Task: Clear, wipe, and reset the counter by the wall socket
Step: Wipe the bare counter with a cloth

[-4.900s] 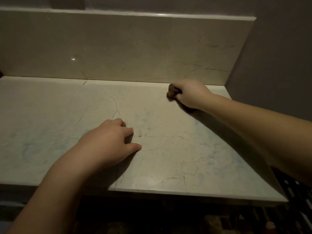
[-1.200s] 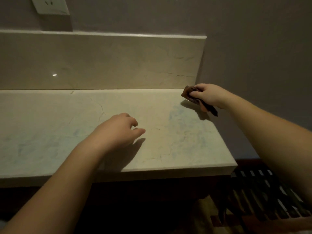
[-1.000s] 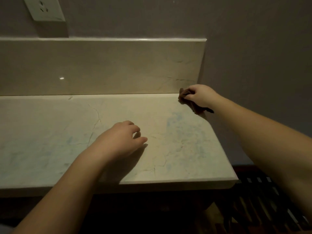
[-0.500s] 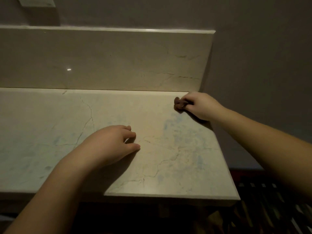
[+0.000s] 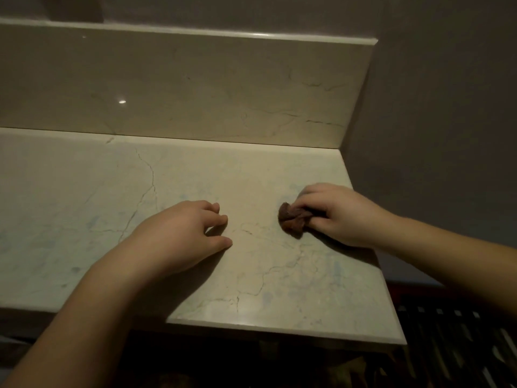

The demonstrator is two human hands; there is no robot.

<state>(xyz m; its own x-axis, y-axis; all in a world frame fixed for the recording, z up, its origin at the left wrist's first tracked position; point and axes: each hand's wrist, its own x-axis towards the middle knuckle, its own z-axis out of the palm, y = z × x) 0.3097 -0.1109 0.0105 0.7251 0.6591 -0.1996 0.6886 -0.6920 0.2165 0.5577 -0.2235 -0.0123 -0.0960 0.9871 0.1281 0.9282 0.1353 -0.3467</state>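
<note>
Right hand grips a brown rag on the marble desk.
Its fingers curl round the bunched rag near the desk's right edge; left hand rests beside it, fingers loosely bent, holding nothing.

The cloth is mostly hidden inside the right hand. The counter runs off the left edge.

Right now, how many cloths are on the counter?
1: a bunched brown cloth near the counter's right end, held by the right hand. None other visible.
</note>
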